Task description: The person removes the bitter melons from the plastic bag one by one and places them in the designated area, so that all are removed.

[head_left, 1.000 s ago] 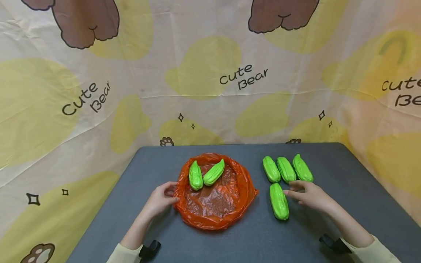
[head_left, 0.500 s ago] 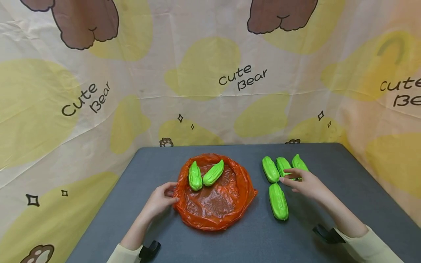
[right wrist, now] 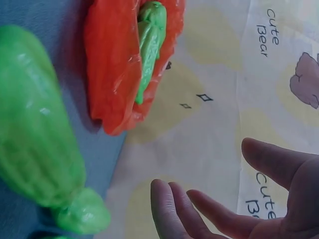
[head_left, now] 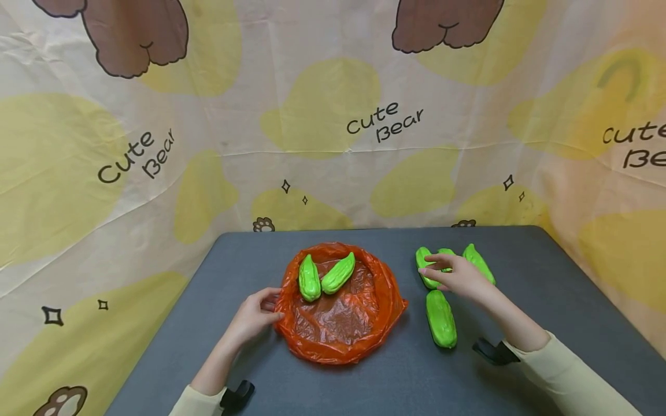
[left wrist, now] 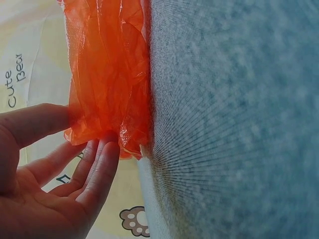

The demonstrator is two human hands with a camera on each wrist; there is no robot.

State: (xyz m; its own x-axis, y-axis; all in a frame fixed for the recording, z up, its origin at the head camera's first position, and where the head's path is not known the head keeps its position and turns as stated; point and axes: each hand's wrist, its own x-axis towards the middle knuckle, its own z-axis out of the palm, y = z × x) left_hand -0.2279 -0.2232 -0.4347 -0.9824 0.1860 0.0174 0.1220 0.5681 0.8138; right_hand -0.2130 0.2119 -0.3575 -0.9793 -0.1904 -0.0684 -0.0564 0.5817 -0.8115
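Observation:
A red-orange plastic bag (head_left: pixel 338 346) with its rim folded down stands wide-mouthed on the dark grey table. Inside its far part lie two bright green bitter melons (head_left: pixel 338 274), short and ridged. At the bag's left side, my left hand (head_left: pixel 252 316) holds the edge, thumb and fingertips on the plastic in the left wrist view. My right hand (head_left: pixel 460 276) hovers with fingers spread over a row of three more bitter melons (head_left: pixel 479 264), partly hiding two of them. One more bitter melon (head_left: pixel 441 320) lies nearer, below that hand. Nothing shows between the right fingers (right wrist: pixel 164 209).
A cloth backdrop (head_left: pixel 322 127) printed with bears and lettering hangs behind the table (head_left: pixel 374 387) and along its sides. Each wrist carries a black strap mount, such as the left mount (head_left: pixel 237 396).
My right hand has moved from beside the near bitter melon, away and to the left, over the row. The left hand, the bag and the bitter melons have stayed put.

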